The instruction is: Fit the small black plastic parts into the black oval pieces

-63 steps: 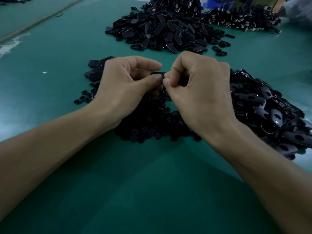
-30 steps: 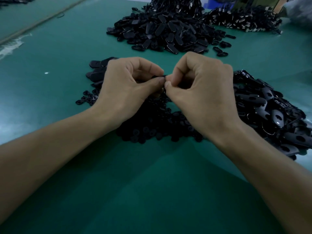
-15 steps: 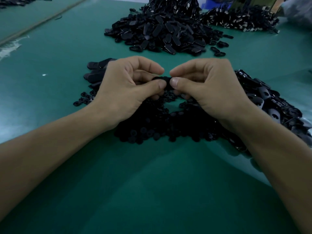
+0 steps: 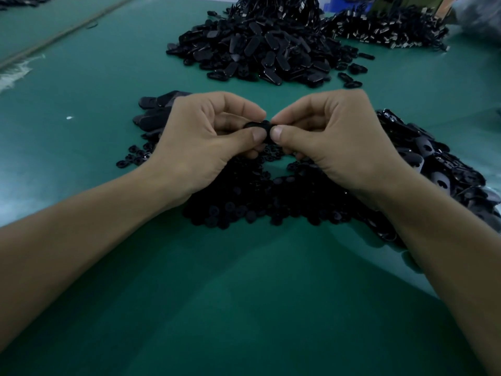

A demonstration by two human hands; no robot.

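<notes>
Trainer: Since a second ago the right hand (image 4: 333,142) has rolled its knuckles down, and its thumb now meets the left thumb tip to tip. The left hand (image 4: 206,139) has hardly shifted.

Novice: What are they holding?

Trainer: Both pinch one oval piece (image 4: 257,125) between thumb and forefinger, with the other fingers curled under. It sits just above the heap of small parts (image 4: 257,204) at the centre. I cannot tell whether a small part is already in it, because the fingertips hide the hole.

Novice: How should I press it in?

Trainer: I'd keep the left pinch as the steady one. Squeeze with both thumbs straight through the hole, never at a slant, and feel for the part sitting flush before letting go. It is black on black in dim light, so trust touch.

Novice: And room to move?

Trainer: The loose ovals (image 4: 433,164) lie at 3 o'clock, partly under the right forearm, so a wide elbow swing could scatter them. A few ovals (image 4: 154,109) sit at 10 o'clock, just beyond the left hand. The big pile (image 4: 260,47) at 12 o'clock is well apart, with bare green mat (image 4: 244,294) between. Another pile (image 4: 387,28) lies at 1 o'clock. Open mat spreads at 9 and 6 o'clock. The edge strip (image 4: 67,31) runs at 11 o'clock, well away.
</notes>
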